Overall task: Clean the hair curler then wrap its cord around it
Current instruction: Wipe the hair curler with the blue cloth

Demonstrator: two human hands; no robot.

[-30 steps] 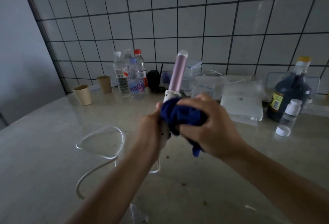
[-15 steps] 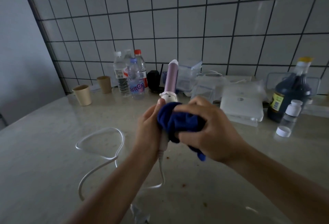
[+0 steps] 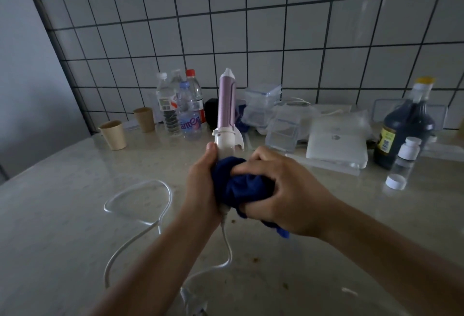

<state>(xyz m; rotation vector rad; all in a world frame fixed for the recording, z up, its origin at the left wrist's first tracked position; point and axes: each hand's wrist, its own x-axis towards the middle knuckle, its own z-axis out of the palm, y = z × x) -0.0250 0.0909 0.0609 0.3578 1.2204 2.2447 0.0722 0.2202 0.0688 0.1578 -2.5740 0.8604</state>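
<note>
Bottles (image 3: 185,107) behind your left hand (image 3: 200,185), it grips the upright pink curler (image 3: 226,104), your right hand (image 3: 288,190) squeezes the blue cloth (image 3: 241,187) on its handle

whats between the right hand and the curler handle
Head view: a bunched blue cloth sits between the right hand and the hair curler, held against its handle. The left hand grips the handle directly.

head view | looks forward-down | close over hands (image 3: 251,190) | faces tiled wall (image 3: 276,39)
</note>
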